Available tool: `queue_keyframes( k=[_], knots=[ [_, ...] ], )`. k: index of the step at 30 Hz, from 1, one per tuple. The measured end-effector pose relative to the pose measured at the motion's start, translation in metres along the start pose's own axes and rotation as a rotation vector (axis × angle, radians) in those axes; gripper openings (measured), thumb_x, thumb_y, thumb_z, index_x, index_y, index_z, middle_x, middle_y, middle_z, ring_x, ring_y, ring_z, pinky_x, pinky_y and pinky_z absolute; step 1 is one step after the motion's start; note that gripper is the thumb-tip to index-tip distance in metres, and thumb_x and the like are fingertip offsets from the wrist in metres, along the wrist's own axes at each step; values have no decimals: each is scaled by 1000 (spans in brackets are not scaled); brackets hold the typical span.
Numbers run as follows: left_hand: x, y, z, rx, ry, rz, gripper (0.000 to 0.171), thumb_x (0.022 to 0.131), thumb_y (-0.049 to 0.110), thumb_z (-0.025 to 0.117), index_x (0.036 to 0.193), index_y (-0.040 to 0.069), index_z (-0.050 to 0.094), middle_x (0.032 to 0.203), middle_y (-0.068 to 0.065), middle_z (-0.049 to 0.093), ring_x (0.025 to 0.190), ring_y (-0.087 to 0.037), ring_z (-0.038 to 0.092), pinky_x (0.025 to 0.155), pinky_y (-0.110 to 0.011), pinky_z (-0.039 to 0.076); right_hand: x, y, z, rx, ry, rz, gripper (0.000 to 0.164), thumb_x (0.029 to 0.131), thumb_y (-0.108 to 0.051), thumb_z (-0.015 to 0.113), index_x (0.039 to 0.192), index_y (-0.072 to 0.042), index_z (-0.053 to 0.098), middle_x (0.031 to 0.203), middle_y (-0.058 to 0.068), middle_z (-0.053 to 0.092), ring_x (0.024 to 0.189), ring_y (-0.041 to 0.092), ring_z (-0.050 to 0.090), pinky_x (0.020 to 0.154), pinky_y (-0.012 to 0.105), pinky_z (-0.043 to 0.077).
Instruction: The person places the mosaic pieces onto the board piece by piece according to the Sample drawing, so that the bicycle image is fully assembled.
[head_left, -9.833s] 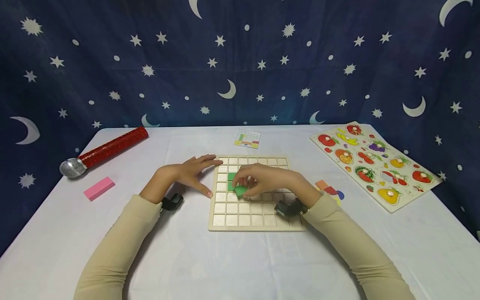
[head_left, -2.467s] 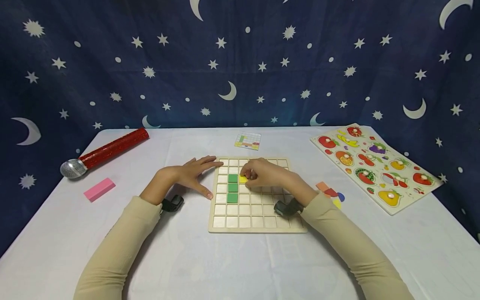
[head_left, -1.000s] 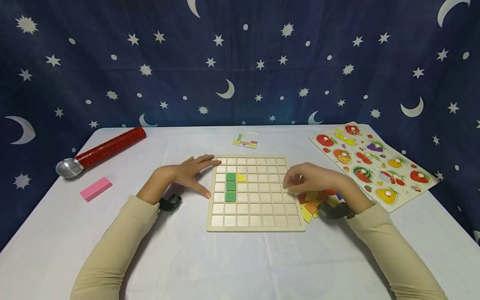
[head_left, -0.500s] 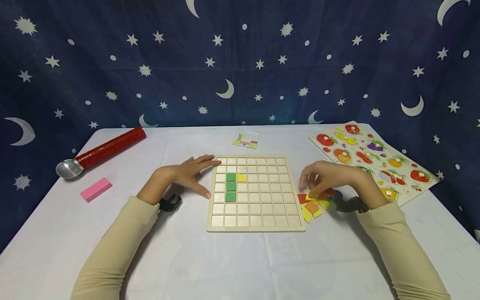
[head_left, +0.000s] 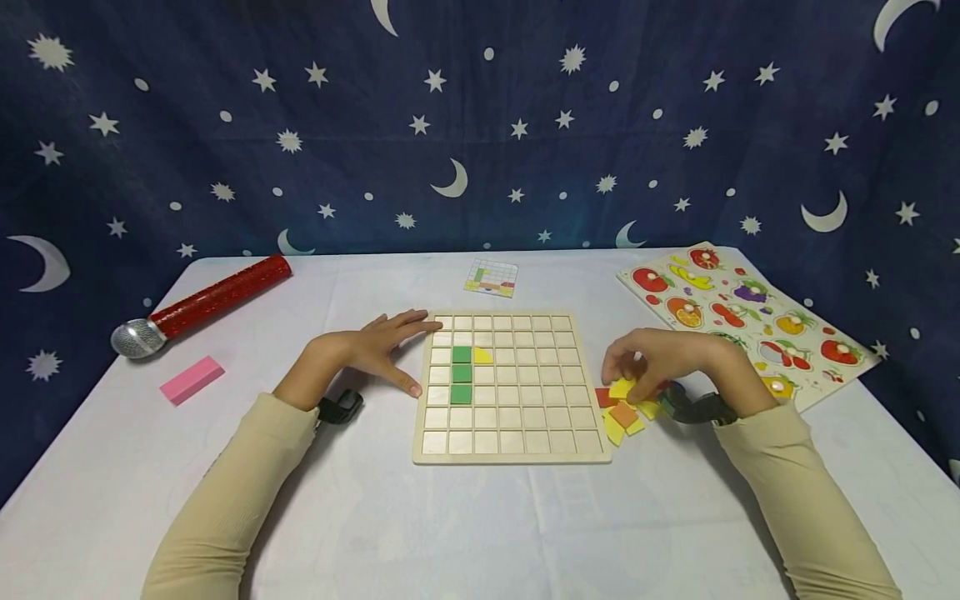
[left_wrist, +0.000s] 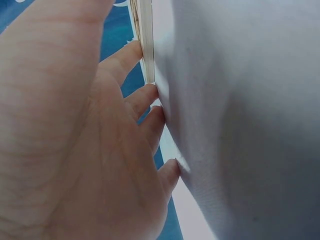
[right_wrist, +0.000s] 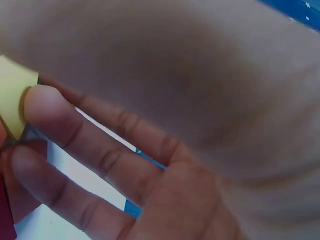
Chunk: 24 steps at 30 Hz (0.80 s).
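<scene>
My left hand [head_left: 375, 346] lies spread at the left edge of the wooden grid board [head_left: 517, 457], fingertips at its rim. In the left wrist view the fingers [left_wrist: 117, 65] reach to the board's side. On the board, several green square tiles [head_left: 462, 374] form a column, with a yellow quarter-round tile [head_left: 482, 356] right of the top one. My right hand [head_left: 660, 358] is over a pile of loose tiles beside the board, thumb and fingers pinching a yellow tile [head_left: 621, 389]. In the right wrist view a fingertip meets that yellow tile [right_wrist: 12, 92]; the hand hides part of it.
Orange [head_left: 623, 414] and red tiles [head_left: 603, 397] lie in the pile. A fruit puzzle board [head_left: 750, 321] is at the right, a small pattern card [head_left: 491, 277] behind the grid. A red toy microphone [head_left: 217, 296] and a pink block [head_left: 192, 380] are at the left.
A green tile and then the yellow quarter-round were set on the board. My right hand has since moved right to the pile and lowered its fingertips. The left hand stays put.
</scene>
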<state>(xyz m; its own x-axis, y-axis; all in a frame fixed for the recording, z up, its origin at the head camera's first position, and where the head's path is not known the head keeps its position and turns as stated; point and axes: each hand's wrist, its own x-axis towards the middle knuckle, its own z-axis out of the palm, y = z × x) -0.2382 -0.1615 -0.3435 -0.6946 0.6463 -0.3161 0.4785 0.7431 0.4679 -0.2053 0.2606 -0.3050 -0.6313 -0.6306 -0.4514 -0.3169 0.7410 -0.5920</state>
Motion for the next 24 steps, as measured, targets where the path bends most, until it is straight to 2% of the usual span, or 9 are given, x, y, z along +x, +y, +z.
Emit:
queue_keyframes(
  k=[6, 15, 24],
  knots=[
    [2, -1, 0, 4, -5, 5, 107, 74, 51, 81, 156, 18, 21, 163, -16, 5, 149, -36, 3, 118, -59, -1, 2, 0, 1, -33, 34, 36, 26, 78, -11, 80, 102, -9, 71, 77, -2, 58, 77, 16, 53, 72, 30, 48],
    [2, -2, 1, -9, -7, 1, 107, 74, 51, 81, 156, 19, 20, 163, -16, 4, 149, -37, 2, 118, -59, 0, 3, 2, 1, -38, 38, 18, 26, 81, -11, 77, 105, -9, 69, 76, -1, 59, 72, 15, 55, 63, 26, 49],
    [2, 0, -1, -1, 1, -9, 107, 73, 51, 81, 156, 19, 21, 163, -16, 6, 149, -37, 3, 118, -59, 0, 3, -4, -1, -49, 81, -34, 23, 83, -13, 77, 105, -9, 69, 91, -2, 64, 82, 16, 56, 74, 28, 52]
  ],
)
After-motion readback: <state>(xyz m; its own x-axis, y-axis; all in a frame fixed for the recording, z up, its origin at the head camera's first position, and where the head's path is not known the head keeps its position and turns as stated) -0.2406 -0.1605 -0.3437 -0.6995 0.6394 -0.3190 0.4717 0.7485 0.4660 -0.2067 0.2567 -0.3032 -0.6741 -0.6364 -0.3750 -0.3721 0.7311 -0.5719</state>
